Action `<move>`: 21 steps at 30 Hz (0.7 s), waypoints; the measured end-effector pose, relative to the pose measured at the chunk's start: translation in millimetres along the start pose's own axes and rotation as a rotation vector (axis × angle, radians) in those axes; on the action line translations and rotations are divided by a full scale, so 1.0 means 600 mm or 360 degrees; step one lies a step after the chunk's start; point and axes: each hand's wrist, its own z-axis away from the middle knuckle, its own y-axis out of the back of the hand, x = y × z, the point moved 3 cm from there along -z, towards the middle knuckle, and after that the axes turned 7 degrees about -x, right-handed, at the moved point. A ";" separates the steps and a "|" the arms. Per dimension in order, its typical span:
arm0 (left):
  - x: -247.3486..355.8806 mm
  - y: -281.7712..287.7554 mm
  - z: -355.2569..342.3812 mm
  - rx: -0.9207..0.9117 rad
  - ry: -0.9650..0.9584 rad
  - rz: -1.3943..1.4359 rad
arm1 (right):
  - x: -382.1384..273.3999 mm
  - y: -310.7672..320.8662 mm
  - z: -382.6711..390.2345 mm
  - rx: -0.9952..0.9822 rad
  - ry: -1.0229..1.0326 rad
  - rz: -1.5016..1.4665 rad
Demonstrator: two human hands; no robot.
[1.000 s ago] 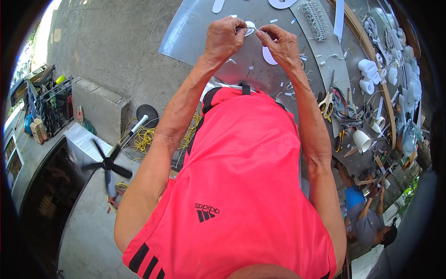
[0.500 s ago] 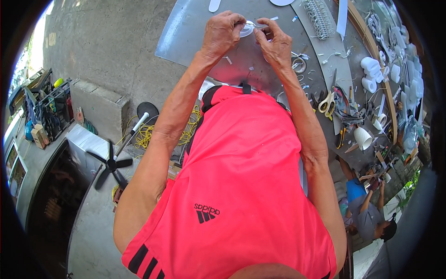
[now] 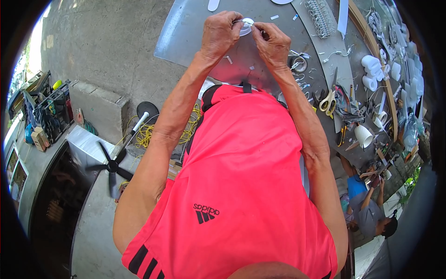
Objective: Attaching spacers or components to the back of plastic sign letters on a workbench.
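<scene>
Over the metal-topped table (image 3: 186, 39), my left hand (image 3: 220, 36) is closed, thumb and forefinger pinching a thin wire (image 3: 242, 21). Close to its right, my right hand (image 3: 273, 45) pinches the wire's other end between thumb and fingertip. The wire spans the small gap between both hands. Just below it, a white ring-shaped piece (image 3: 245, 30) is partly covered by my fingers; whether the wire is joined to it I cannot tell. Small white scraps (image 3: 229, 59) lie nearby. A roll of tape (image 3: 298, 64) sits beside my right wrist.
Right of my forearm are scissors (image 3: 328, 102), a wire coil (image 3: 320, 21), white rolls (image 3: 370, 74) and a white fluted cup (image 3: 363, 136). A wooden strip (image 3: 367, 35) borders them. A fan (image 3: 112, 166) and yellow cord (image 3: 151, 135) are at left. Another person (image 3: 369, 209) works at lower right.
My right hand has shifted slightly left, bringing its fingertips nearer my left hand. The left hand stays in about the same place. The fan blades have turned.
</scene>
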 end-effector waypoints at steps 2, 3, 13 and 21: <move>0.000 0.000 0.001 0.0003 0.0044 -0.0011 | -0.003 -0.001 -0.002 0.0023 0.0009 -0.0002; -0.001 0.000 0.001 0.0003 0.0041 -0.0006 | -0.004 -0.002 -0.003 0.0029 0.0019 0.0005; 0.001 0.000 -0.004 -0.0048 0.0112 -0.0069 | 0.002 -0.007 -0.014 -0.0020 -0.0109 -0.0158; -0.001 -0.003 -0.006 -0.0062 0.0183 -0.0052 | 0.012 -0.016 -0.005 0.0022 -0.0379 -0.0443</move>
